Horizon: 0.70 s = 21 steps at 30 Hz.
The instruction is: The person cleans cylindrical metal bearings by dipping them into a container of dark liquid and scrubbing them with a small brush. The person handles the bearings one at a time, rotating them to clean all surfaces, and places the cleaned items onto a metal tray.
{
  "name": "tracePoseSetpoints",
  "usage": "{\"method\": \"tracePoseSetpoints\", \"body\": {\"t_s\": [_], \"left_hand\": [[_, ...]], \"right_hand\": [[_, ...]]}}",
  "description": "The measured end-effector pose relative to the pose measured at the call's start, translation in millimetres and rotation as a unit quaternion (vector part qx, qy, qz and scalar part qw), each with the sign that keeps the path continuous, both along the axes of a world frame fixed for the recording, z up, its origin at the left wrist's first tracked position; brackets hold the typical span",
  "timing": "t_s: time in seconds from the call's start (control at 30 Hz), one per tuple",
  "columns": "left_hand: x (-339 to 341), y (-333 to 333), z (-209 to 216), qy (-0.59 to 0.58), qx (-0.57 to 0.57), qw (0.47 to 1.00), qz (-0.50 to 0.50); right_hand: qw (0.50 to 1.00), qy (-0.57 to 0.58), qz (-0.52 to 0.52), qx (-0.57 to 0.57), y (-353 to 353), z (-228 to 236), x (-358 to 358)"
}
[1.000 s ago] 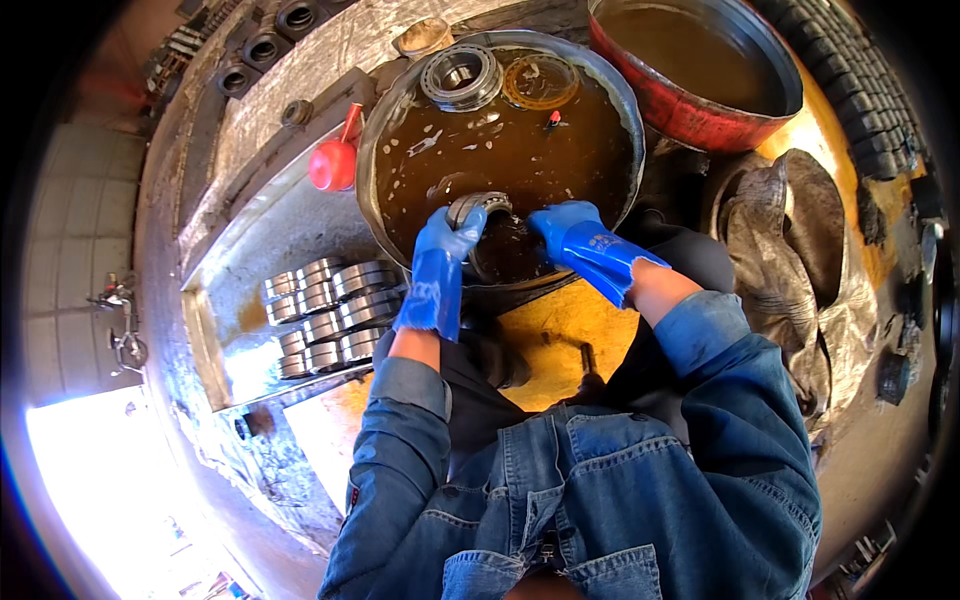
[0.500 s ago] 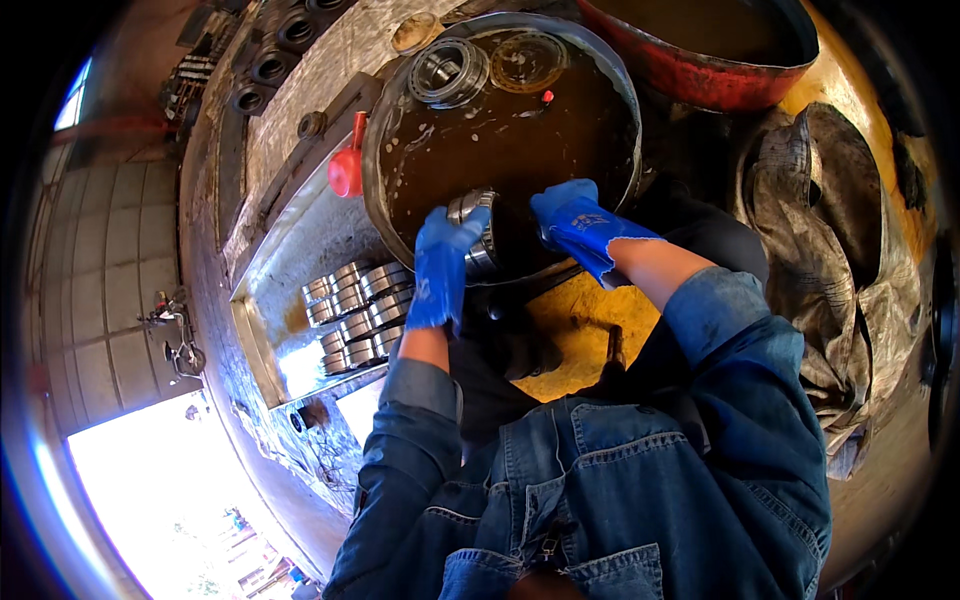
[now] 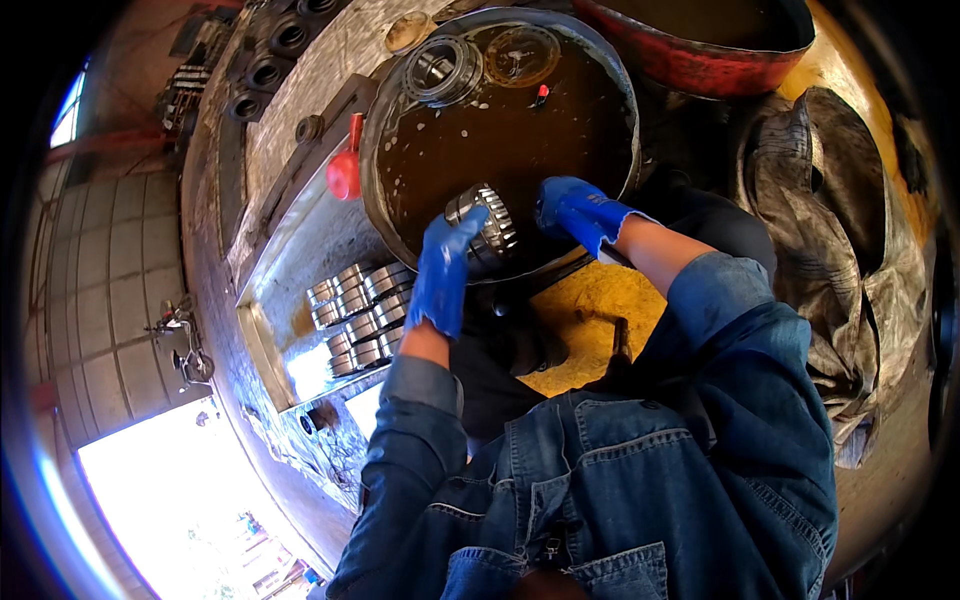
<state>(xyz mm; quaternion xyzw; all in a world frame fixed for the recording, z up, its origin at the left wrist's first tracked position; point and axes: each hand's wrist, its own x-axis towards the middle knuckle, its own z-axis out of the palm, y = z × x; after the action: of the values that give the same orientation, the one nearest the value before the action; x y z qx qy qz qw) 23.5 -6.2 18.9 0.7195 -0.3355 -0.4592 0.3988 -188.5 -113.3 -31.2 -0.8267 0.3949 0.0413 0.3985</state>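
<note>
A long, grimy metal surface runs up the left of the view, and against its right edge stands the largest vessel, one round dark basin filled with brown, foamy liquid; behind it, at the top right, sits a second basin with a red wall, also holding murky liquid; to the right lies one heap of crumpled dark cloth or sheeting, and below the dark basin spreads a patch of yellow sawdust-like material; on the surface, in a shallow metal tray, cleaned steel bearings lie in rows, about ten of them, though glare and distance make the count unsure; along the top left edge stand at least four dark ring-shaped parts; one red funnel-like scoop leans on the dark basin's left rim; inside the far side of that basin rest two more round pieces, one large bearing ring clear of the liquid and one flat disc partly under it; a small red-tipped object pokes from the liquid near them; both hands wear blue gloves; the left hand is closed around the roller bearing, holding it tilted just above the liquid at the basin's near rim; the right hand is just beside the bearing with fingers curled, and whether it touches the bearing cannot be told.
</note>
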Motion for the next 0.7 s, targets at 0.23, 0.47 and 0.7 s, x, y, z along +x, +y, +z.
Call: {"method": "tracePoseSetpoints", "body": {"t_s": [0.23, 0.47, 0.7], "left_hand": [[18.2, 25.9, -32.0, 0.153, -0.053, 0.987, 0.016], [8.0, 6.5, 8.5, 0.129, 0.077, 0.988, 0.026], [15.3, 11.5, 5.2, 0.17, 0.024, 0.985, -0.005]], "right_hand": [[0.995, -0.029, -0.043, 0.09, 8.5, -35.5, 32.4], [0.977, -0.159, -0.065, 0.124, 28.1, -51.3, 49.5], [0.976, -0.11, -0.1, 0.156, 23.5, -41.3, 60.2]]}}
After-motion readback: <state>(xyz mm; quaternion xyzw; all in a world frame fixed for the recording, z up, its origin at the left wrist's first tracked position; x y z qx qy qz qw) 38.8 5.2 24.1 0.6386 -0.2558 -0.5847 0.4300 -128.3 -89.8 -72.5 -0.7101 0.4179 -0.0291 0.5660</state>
